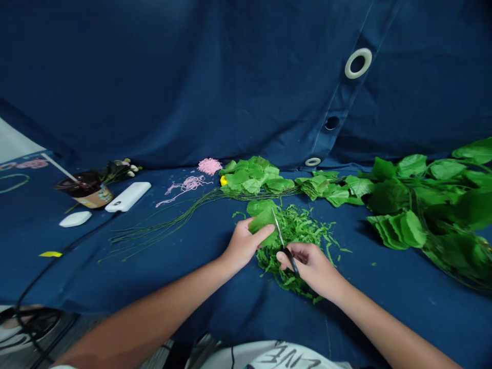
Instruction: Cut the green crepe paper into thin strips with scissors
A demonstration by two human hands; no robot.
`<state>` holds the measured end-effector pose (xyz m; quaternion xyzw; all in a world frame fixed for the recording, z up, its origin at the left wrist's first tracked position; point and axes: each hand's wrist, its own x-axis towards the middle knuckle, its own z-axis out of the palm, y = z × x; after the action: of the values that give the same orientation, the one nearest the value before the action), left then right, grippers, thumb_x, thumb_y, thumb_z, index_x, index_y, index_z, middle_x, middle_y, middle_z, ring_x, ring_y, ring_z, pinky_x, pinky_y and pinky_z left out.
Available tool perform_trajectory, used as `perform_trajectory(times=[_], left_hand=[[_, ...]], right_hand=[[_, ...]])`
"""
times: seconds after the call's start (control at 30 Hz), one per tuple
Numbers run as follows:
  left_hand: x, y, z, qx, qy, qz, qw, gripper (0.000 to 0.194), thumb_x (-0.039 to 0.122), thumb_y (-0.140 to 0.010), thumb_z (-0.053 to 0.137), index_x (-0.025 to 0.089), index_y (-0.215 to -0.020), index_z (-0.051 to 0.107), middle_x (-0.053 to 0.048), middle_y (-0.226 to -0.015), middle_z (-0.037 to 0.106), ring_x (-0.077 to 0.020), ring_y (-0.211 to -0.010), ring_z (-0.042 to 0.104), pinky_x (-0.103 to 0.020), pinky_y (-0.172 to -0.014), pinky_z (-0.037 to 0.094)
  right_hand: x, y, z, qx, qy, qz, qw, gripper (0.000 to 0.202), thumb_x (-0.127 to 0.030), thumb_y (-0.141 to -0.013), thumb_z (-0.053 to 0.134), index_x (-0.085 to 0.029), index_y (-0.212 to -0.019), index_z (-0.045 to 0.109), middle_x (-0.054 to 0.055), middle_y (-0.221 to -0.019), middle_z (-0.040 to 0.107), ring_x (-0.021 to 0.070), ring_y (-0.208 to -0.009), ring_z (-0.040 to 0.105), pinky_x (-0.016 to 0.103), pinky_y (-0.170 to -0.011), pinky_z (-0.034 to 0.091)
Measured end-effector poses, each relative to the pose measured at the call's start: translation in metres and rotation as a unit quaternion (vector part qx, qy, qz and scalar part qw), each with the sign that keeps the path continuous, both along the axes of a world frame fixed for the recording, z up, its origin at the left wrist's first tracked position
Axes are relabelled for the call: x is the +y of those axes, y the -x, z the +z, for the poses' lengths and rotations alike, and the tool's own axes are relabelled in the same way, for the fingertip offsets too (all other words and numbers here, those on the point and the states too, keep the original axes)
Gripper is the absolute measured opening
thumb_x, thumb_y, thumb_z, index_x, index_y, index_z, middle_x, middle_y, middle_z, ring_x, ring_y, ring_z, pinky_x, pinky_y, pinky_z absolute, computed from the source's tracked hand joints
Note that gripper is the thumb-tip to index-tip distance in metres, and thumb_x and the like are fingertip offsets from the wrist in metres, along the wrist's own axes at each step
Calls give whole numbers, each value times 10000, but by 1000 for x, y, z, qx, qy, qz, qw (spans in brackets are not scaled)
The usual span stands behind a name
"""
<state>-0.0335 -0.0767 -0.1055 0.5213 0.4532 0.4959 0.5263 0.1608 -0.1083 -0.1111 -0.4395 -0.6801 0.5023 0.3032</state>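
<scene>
My left hand [246, 242] pinches a green artificial leaf [263, 221], thumb on top, fingers mostly hidden beneath it. Black-handled scissors [280, 238] sit in my right hand [309, 264], their blades pointing up and away along the leaf's right edge. Whether the blades touch the leaf I cannot tell. Below and beside both hands spreads a loose heap of thin green clippings [303, 225]. Just beyond, a pile of whole green leaves [251, 177] lies on long thin green stems [169, 223].
Leafy green vines [407, 192] cover the right side of the blue cloth [365, 302]. To the left are a drink cup [90, 189] with a straw, a white power bank [128, 197] with a black cable, and pink shredded strands [188, 185]. A blue curtain [192, 82] hangs behind.
</scene>
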Motion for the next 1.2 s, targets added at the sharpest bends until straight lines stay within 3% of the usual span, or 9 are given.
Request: perform_trajectory(times=[0.3, 1.0, 1.2], left_hand=[[0, 0, 1, 15, -5, -17, 1000, 356, 411, -765, 762, 147, -684, 538, 71, -510, 439, -60, -432, 378, -199, -430, 289], [1, 1, 4, 37, 10, -68, 997, 355, 418, -769, 755, 147, -680, 544, 74, -466, 422, -58, -404, 351, -199, -401, 237], [1, 1, 6, 23, 29, -47, 998, 314, 430, -805, 716, 146, -775, 585, 68, -528, 455, -57, -406, 367, -190, -382, 284]], right_hand=[[0, -1, 2, -7, 0, 1, 1000, 368, -442, -880, 669, -144, -665, 641, -26, -565, 522, 100, -512, 368, 230, -493, 261], [0, -1, 2, 15, 0, -2, 1000, 391, -402, -869, 688, -163, -594, 543, -35, -544, 525, 97, -512, 379, 223, -496, 271], [0, -1, 4, 38, 9, 2, 999, 403, -423, -878, 673, -160, -599, 548, 1, -629, 629, 107, -542, 435, 224, -514, 306]])
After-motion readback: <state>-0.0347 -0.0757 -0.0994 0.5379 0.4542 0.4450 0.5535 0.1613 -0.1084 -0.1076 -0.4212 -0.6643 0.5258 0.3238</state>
